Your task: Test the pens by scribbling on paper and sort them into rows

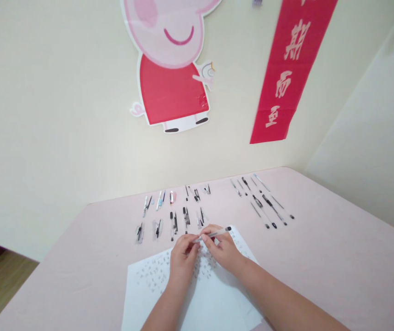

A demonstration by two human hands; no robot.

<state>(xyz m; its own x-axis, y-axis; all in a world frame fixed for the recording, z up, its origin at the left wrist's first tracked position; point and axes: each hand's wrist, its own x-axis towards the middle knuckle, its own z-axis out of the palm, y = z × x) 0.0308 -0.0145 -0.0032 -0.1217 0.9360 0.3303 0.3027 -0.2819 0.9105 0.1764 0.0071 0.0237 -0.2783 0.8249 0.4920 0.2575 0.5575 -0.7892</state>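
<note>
Translucent pen (215, 234), lower centre of the frame, over white paper (214, 309): the left hand (183, 253) pinches one end in a closed grip, the right hand (222, 248) its barrel, probably for steadiness. Pen parts (184, 211) on the pink desk (80, 250) lie in spaced groups, apparently keeping sets distinct.

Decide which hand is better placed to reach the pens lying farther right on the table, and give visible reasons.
Probably the right: the right hand is nearer those pens, while the left hand sits farther across. Both hands are at the held pen, though, so neither looks free.
</note>
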